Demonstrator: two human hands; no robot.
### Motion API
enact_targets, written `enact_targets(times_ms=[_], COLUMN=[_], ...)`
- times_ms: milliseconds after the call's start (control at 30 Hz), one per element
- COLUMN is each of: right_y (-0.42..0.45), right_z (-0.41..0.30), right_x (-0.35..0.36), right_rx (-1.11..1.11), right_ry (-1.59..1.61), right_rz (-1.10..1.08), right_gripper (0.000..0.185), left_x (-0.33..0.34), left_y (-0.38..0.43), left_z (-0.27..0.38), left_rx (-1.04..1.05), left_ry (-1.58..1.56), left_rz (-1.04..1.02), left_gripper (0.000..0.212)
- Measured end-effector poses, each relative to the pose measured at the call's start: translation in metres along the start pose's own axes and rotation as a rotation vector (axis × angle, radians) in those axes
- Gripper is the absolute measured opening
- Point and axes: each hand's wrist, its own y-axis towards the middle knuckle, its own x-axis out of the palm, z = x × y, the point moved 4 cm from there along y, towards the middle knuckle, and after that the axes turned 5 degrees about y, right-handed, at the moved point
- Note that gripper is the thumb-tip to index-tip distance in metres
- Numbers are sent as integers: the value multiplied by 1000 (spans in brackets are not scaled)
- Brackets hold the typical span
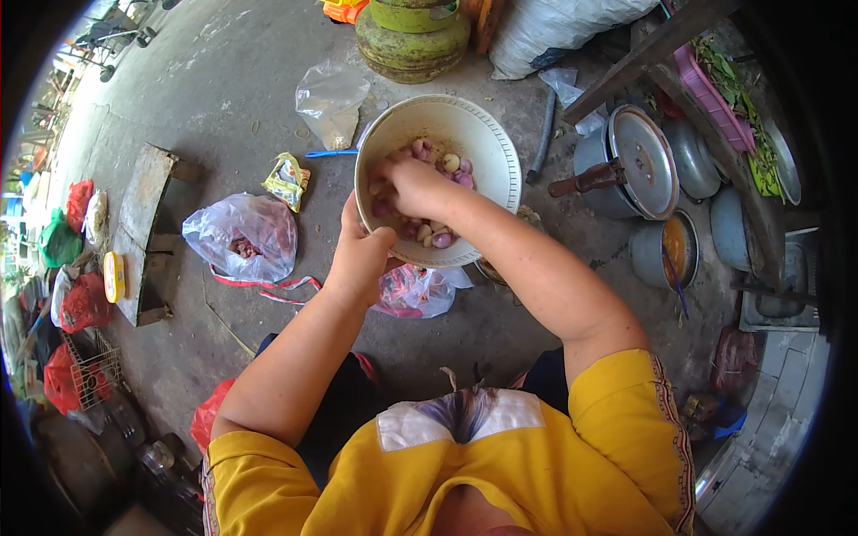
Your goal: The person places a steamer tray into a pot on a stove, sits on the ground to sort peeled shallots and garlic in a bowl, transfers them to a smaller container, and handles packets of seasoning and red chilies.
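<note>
A cream plastic bowl (495, 151) is tilted toward me above the concrete floor. My left hand (358, 258) grips its near-left side, the thumb on the outside wall. Inside lie peeled purple shallots (442, 239) and pale garlic cloves (451, 162). My right hand (414, 182) reaches into the bowl among them. Its fingertips are largely hidden, so whether they hold a piece does not show. Just below the bowl rests a clear plastic bag (422, 295) with red contents, seemingly chillies.
A plastic bag with dark red contents (241, 238), a yellow packet (287, 181) and a low wooden bench (144, 228) lie left. Ahead stands a green gas cylinder (412, 47). Right are a lidded pot (643, 167) with its handle protruding, and a pot of orange liquid (677, 248).
</note>
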Motion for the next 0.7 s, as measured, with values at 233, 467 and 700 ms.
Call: enact_targets(times_ms=[233, 467, 700], right_y=[-20, -56, -133], right_z=[31, 26, 42], right_x=[-20, -51, -81], right_rx=[487, 434, 511], right_ry=[1474, 1724, 1079], right_rz=[59, -68, -110], right_gripper=[26, 27, 22], left_x=[-4, -8, -30], left_y=[3, 6, 10], left_z=[3, 8, 4], left_rx=[-8, 3, 34], left_ry=[-21, -15, -17], left_rz=[-20, 18, 181], left_gripper=[67, 63, 62])
